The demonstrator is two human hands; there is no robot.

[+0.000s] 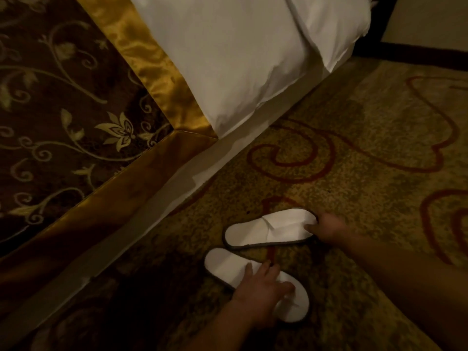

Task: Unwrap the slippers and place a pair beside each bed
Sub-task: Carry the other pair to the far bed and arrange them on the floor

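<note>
Slippers (268, 231) lie on patterned carpet (367, 138) beside the bed (228, 59).

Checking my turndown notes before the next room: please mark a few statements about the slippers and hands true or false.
1. The nearer slipper and the farther slipper both lie on the carpet. True.
2. Both slippers are still wrapped. False: both show bare white fabric, with no wrapping visible.
3. The left hand rests on the nearer slipper. True.
4. The right hand hangs free, touching nothing. False: it holds one end of the farther slipper.
</note>
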